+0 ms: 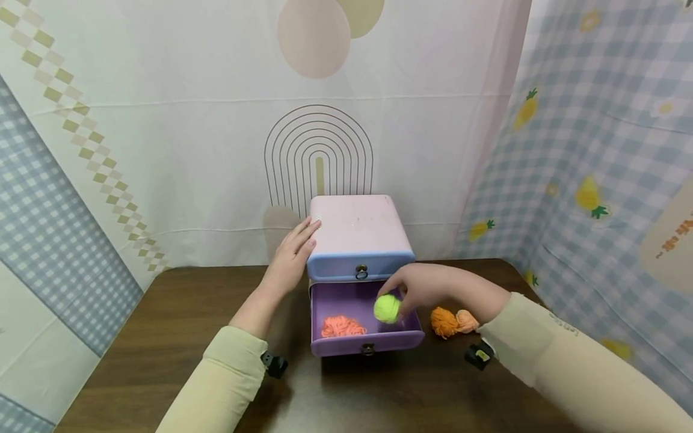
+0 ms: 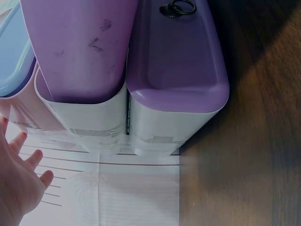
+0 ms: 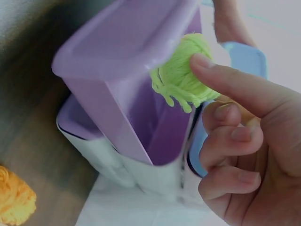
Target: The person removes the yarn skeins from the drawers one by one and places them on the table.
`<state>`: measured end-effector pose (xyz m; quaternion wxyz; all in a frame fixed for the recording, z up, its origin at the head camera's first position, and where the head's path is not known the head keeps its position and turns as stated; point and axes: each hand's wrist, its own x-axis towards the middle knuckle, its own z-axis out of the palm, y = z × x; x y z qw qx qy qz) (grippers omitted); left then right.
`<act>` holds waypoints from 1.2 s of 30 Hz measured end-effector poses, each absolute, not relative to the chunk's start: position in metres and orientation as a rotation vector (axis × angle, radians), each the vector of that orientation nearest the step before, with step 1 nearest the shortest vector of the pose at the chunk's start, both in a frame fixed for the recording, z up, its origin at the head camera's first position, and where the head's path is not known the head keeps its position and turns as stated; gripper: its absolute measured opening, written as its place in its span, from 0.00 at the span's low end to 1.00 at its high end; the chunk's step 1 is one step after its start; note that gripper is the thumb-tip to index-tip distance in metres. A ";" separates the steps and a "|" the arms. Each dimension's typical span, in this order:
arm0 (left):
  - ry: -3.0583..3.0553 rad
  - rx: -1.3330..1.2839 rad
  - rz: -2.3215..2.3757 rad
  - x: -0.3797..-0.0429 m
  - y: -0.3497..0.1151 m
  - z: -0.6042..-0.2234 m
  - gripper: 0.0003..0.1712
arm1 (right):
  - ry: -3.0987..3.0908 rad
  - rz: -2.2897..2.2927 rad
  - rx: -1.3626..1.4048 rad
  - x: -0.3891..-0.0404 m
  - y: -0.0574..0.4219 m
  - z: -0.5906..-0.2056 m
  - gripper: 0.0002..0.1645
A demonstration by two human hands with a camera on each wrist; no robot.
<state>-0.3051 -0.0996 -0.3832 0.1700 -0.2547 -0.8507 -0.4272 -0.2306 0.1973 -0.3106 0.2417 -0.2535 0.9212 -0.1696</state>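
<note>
A small drawer cabinet [image 1: 354, 225] with a pink top stands on the table, its purple drawer [image 1: 368, 344] pulled out. Over that drawer, my right hand [image 1: 430, 285] pinches a neon yellow-green ball of yarn [image 1: 387, 308] between thumb and fingers; the right wrist view shows the same yarn ball [image 3: 186, 70] with loose loops hanging from it. Inside the drawer, toward the left, lies a coral yarn bundle [image 1: 343, 326]. My left hand [image 1: 289, 258] rests with straight fingers on the cabinet's upper left side.
Right of the drawer, an orange yarn ball [image 1: 444, 322] and a peach yarn bundle [image 1: 466, 322] lie on the brown wooden table [image 1: 206, 325]. A blue drawer [image 1: 341, 267] with a ring pull is closed above the purple one. Patterned cloth [image 1: 216, 150] hangs behind the table.
</note>
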 end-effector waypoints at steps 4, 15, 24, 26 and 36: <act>-2.416 -0.721 -1.218 -0.305 -0.101 -0.384 0.27 | 2.530 -0.505 -0.643 -0.228 0.210 -0.303 0.25; -2.421 -0.719 -1.214 -0.305 -0.101 -0.383 0.27 | 2.514 -0.702 -0.569 -0.216 0.268 -0.307 0.28; -2.427 -0.709 -1.219 -0.304 -0.101 -0.384 0.27 | 2.428 -0.911 -0.510 -0.202 0.308 -0.353 0.31; -2.425 -0.713 -1.218 -0.304 -0.100 -0.384 0.27 | 2.404 -0.956 -0.464 -0.199 0.314 -0.369 0.33; -2.411 -0.724 -1.220 -0.305 -0.099 -0.382 0.27 | 2.379 -0.995 -0.473 -0.188 0.340 -0.421 0.34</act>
